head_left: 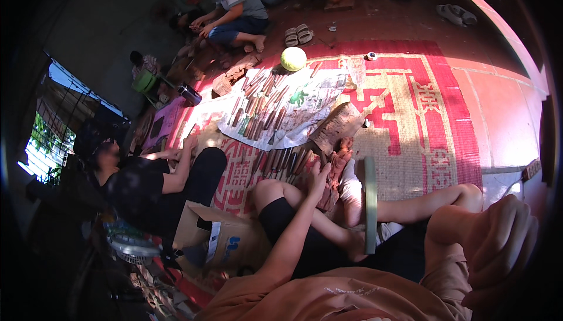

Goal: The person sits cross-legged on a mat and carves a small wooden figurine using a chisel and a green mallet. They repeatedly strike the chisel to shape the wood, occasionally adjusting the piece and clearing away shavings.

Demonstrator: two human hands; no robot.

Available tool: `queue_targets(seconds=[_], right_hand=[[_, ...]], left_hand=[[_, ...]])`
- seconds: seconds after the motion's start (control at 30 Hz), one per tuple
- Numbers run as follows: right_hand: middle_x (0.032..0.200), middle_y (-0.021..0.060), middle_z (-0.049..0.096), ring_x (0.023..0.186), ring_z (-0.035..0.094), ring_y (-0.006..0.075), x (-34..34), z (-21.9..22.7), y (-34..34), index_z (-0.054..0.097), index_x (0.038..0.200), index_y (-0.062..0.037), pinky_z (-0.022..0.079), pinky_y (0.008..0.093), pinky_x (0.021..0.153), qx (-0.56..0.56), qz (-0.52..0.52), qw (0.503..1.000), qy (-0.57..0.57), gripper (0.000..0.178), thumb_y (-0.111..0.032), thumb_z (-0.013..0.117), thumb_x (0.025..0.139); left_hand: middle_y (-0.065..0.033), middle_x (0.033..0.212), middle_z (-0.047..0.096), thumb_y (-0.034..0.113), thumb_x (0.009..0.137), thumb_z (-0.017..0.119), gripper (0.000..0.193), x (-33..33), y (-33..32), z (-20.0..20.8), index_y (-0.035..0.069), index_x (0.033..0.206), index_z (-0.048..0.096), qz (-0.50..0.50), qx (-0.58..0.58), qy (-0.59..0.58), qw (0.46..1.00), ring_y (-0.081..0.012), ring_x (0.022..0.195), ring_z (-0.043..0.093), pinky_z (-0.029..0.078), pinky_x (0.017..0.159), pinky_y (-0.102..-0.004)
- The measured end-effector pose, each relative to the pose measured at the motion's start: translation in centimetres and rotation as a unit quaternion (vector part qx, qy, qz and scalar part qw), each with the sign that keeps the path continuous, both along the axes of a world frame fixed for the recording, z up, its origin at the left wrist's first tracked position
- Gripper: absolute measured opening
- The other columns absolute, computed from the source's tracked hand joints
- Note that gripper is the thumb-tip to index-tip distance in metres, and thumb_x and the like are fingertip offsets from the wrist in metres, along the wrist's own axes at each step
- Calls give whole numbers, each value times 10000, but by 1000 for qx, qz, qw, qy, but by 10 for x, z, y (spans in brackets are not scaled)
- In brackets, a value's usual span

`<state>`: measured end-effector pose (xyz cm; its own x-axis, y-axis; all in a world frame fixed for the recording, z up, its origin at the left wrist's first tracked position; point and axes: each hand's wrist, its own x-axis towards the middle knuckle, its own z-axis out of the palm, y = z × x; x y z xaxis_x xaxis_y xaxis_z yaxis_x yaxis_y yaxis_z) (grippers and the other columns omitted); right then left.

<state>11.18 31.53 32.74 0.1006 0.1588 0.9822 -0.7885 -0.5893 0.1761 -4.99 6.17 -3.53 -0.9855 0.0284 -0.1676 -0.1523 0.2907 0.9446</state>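
Note:
My left hand (318, 181) is closed beside a reddish-brown carved wooden piece (342, 155) lying by my feet. A dark, thin thing shows above its fingers, too small to name. Raised at the right, my right hand (503, 240) is a closed fist; whatever it may grip is hidden. A long flat green bar (370, 204) stands between the two hands, in front of my crossed legs. Just beyond the carved piece lies a rough wooden block (338, 127). Several wood-handled carving tools (282, 164) lie in a row near my left knee.
More carving tools (258, 107) cover a pale sheet (319, 101) on the red and straw-coloured mat (404, 139). A round yellow-green object (294, 59) sits behind them. On my left are an open cardboard box (234, 245) and a seated person (152, 174). Another person (237, 16) crouches farther back.

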Motion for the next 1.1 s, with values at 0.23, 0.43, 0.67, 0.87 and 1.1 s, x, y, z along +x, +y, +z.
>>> queue_targets(seconds=[0.23, 0.43, 0.67, 0.87, 1.1], right_hand=[[721, 76, 554, 548, 511, 120, -10, -48, 10, 561, 900, -2, 417, 225, 483, -18, -259, 946, -195, 69, 19, 605, 851], [1275, 186, 462, 1126, 454, 399, -45, -207, -16, 266, 1452, -89, 387, 491, 962, 360, -565, 483, -563, 910, -23, 752, 686], [1326, 270, 397, 1166, 452, 468, -12, -357, -69, 133, 1500, -130, 395, 516, 986, 482, -442, 390, -648, 1053, -319, 793, 703], [1226, 265, 565, 1031, 608, 428, -43, -350, -56, 154, 1485, -159, 472, 467, 913, 469, -389, 330, -721, 894, -474, 661, 819], [1015, 256, 659, 918, 644, 436, -44, -349, -57, 147, 1488, -156, 502, 479, 849, 464, -391, 348, -714, 879, -495, 630, 836]], left_hand=[[-26, 636, 462, 316, 922, 599, 319, -6, -3, -7, 19, 852, 506, -9, 34, 2, 999, -115, 412, 466, 353, 340, -272], [-25, 654, 463, 311, 925, 597, 318, -5, -10, -12, 6, 888, 512, -20, 17, 0, 1000, -104, 435, 469, 358, 333, -266], [21, 641, 472, 308, 930, 593, 255, -2, -8, 4, 60, 963, 546, 19, 122, -61, 991, -65, 443, 458, 369, 340, -214], [-20, 679, 627, 301, 962, 547, 238, -3, -25, 19, 85, 1060, 569, 35, 234, -60, 970, -62, 548, 580, 432, 431, -193], [-65, 913, 655, 43, 830, 708, 314, -6, -55, 44, 56, 1092, 536, -8, 265, -25, 964, -127, 776, 640, 514, 638, -226]])
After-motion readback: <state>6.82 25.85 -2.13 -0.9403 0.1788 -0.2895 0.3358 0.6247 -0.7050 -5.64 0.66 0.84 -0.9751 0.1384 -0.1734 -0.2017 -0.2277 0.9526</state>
